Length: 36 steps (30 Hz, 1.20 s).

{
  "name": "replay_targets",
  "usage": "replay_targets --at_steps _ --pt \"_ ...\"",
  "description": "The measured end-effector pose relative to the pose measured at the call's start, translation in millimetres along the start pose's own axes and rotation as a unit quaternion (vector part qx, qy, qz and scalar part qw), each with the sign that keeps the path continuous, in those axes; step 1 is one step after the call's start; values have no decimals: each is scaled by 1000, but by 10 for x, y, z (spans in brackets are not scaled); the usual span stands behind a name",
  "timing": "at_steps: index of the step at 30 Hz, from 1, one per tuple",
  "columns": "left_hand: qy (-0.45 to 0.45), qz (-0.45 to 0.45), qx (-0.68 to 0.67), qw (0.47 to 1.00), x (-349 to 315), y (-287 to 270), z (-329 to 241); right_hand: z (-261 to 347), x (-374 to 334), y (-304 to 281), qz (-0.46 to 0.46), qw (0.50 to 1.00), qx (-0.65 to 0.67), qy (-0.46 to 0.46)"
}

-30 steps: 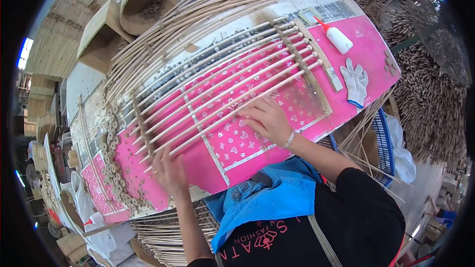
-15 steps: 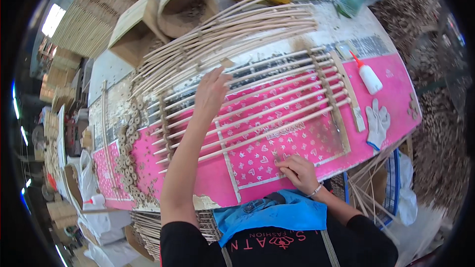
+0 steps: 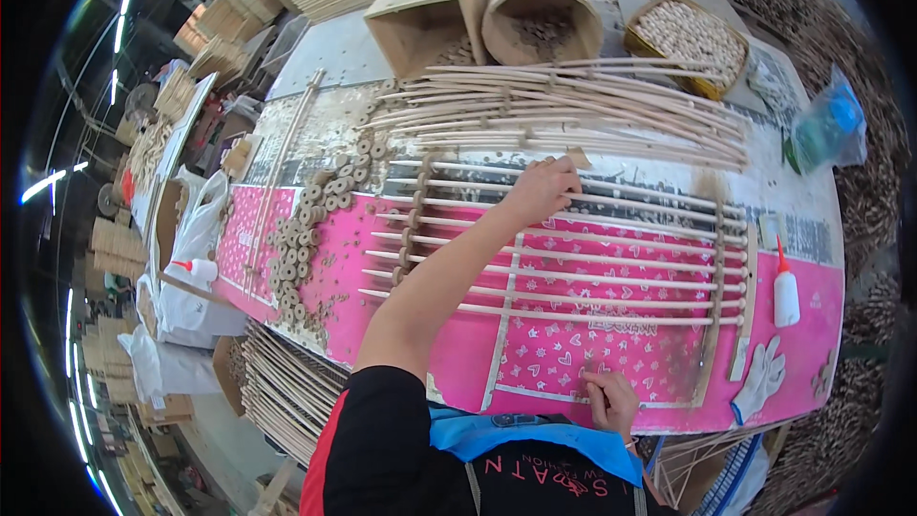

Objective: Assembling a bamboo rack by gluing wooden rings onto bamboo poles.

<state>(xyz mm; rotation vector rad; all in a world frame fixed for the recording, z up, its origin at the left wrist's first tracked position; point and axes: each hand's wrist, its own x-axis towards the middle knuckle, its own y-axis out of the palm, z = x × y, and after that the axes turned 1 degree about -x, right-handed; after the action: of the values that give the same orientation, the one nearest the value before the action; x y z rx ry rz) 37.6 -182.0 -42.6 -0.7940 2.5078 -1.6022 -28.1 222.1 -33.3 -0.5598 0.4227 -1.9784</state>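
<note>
My left hand (image 3: 546,189) reaches across the far rods of a flat rack (image 3: 592,279) made of pale wooden rods. Its fingers are closed, with a small brown piece of sheet (image 3: 579,159) at the fingertips. Round beads line the rack's right end, and brown discs (image 3: 415,205) are strung on the rods near the left end. My right hand (image 3: 611,399) is curled low over the pink patterned cover (image 3: 544,363) by the table's front edge. Whatever its fingers may hold is hidden.
Loose rods (image 3: 573,105) lie behind the rack, before two wooden containers (image 3: 430,19) and a yellow basket of beads (image 3: 702,38). Brown discs (image 3: 304,220) are heaped at left. A white glue bottle (image 3: 785,296) and glove (image 3: 761,377) lie at right.
The whole view has turned, so the rack now appears more level. My left hand, with the brown piece at its fingertips, sits somewhat further right along the far rods. My right hand stays near the front edge.
</note>
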Motion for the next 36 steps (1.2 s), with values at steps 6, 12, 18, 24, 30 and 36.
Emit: replay_targets --at_steps 6,12,18,24,30,36 --pt "24 -20 -27 999 33 -99 0 25 -2 6 2 1000 -8 -1" --pt "15 -145 -4 989 -243 -932 -252 4 -48 38 11 1000 5 -16" --pt "-157 -280 26 947 -2171 -2216 -646 -3 -23 51 40 998 -3 -40" --pt "-388 -451 77 801 -4764 -2550 -1260 -101 -74 27 58 997 1 -60" --pt "-612 -527 176 563 -7044 -1953 -1795 276 185 234 200 975 -18 -95" --pt "-699 -563 221 381 -8395 -633 -1026 747 350 540 250 957 -75 -127"
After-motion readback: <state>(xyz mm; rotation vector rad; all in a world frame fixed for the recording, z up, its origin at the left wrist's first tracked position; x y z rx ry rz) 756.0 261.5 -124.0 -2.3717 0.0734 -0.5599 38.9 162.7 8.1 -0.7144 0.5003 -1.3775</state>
